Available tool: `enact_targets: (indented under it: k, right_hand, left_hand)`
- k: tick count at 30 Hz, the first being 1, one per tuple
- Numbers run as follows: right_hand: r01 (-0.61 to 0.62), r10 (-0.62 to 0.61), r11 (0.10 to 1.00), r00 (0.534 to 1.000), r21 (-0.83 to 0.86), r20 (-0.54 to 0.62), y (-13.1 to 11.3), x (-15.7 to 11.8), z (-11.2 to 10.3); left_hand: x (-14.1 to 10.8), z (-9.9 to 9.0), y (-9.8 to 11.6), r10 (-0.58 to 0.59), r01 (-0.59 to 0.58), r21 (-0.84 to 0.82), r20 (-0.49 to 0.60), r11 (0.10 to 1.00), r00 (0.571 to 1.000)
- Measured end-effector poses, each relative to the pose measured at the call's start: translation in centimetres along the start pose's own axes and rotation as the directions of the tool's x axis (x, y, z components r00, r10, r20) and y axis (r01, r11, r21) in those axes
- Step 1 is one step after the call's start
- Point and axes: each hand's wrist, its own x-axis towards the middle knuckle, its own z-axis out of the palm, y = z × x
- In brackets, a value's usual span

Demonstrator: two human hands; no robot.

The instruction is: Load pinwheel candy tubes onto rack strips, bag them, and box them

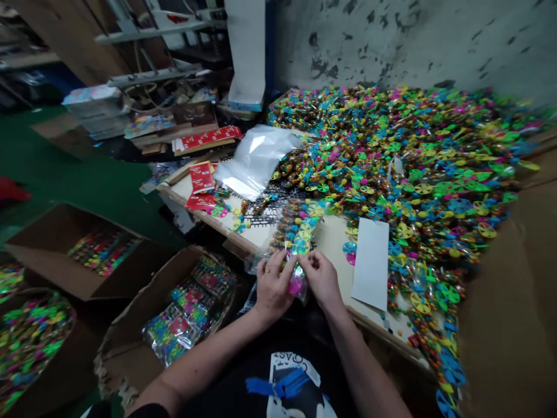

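At the table's near edge lies a clear plastic bag (300, 232) filled with rows of small colourful toys with wheel-shaped tops. My left hand (275, 283) grips the bag's near end from the left, its fingers bent over the plastic. From the other side, my right hand (321, 280) pinches the same end between thumb and fingers. Pink and green pieces (296, 284) show through the plastic between both hands. Just right of my right hand lies a white card (371, 264).
A large heap of loose toys (391, 157) covers the table's back and right. Empty clear bags (256, 159) and red printed cards (201, 177) lie at the left. Beside the table stand cardboard boxes, one with packed bags (187, 313), another with toys (104, 249).
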Motion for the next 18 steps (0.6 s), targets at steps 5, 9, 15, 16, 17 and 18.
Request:
enact_targets:
  k: [5, 9, 15, 16, 17, 18]
  right_hand:
    - [0.193, -0.175, 0.977, 0.968, -0.086, 0.182, -2.3, 0.9, -0.5]
    - [0.482, -0.508, 0.787, 0.861, -0.386, 0.04, -0.7, 7.1, -3.1]
    - [0.683, -0.617, 0.48, 0.709, -0.55, 0.342, 0.9, 14.6, -6.3]
    - [0.712, -0.593, 0.481, 0.694, -0.512, 0.409, 0.6, 15.1, -6.6]
    - [0.725, -0.585, 0.49, 0.685, -0.484, 0.435, 0.3, 15.2, -6.9]
    - [0.74, -0.583, 0.496, 0.672, -0.455, 0.457, 0.0, 15.2, -7.2]
  left_hand:
    - [0.2, -2.1, -2.5, -0.09, 0.051, -0.275, -0.13, 0.96, 0.987]
    - [0.7, -3.2, -3.9, -0.204, 0.109, -0.477, -0.152, 0.872, 0.967]
    - [0.9, -3.5, -5.5, -0.175, 0.035, -0.611, -0.171, 0.791, 0.97]
    - [0.8, -3.5, -5.8, -0.184, 0.043, -0.624, -0.164, 0.78, 0.969]
    - [0.8, -3.5, -6.1, -0.202, 0.059, -0.641, -0.152, 0.765, 0.968]
    - [0.7, -3.5, -6.4, -0.225, 0.08, -0.661, -0.137, 0.746, 0.965]
